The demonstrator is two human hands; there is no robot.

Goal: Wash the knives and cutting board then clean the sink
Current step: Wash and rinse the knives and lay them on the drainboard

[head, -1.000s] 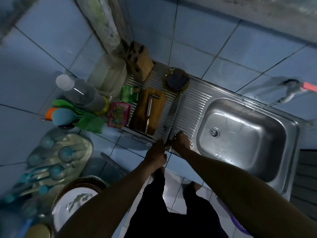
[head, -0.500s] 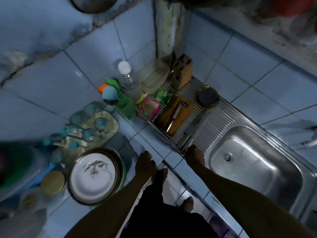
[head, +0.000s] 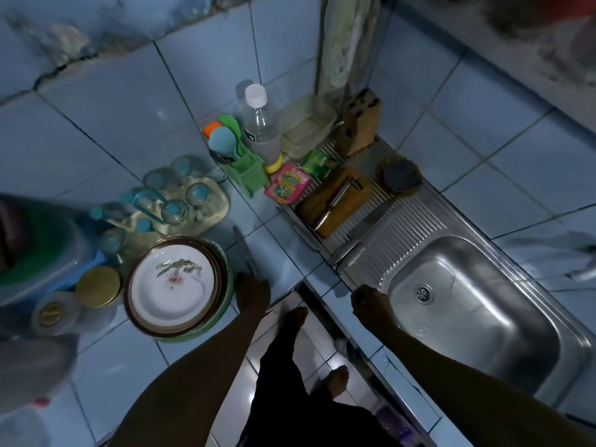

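Observation:
A slim knife [head: 246, 253] lies on the blue tiled counter beside the plates. My left hand [head: 253, 293] covers its handle end with fingers curled over it. A large steel knife [head: 364, 230] rests on the ribbed drainboard, handle toward me. My right hand [head: 371, 304] rests loosely curled on the counter edge at the sink's front-left corner, holding nothing. The wooden cutting board [head: 350, 203] lies on the drainboard with another steel-handled knife [head: 337, 201] on top. The steel sink [head: 477, 321] is wet at its near side.
A stack of plates [head: 174, 285] sits left of my left hand, with a tray of glasses [head: 180, 201] behind. A bottle [head: 258, 130], green utensil holder [head: 248, 175], knife block [head: 361, 124], sachets [head: 287, 185] and a sponge dish [head: 400, 177] crowd the back.
Both hands left the large knife on the drainboard. My left hand moved left onto the slim knife's handle; my right hand drew back to the counter edge. The view swung left.

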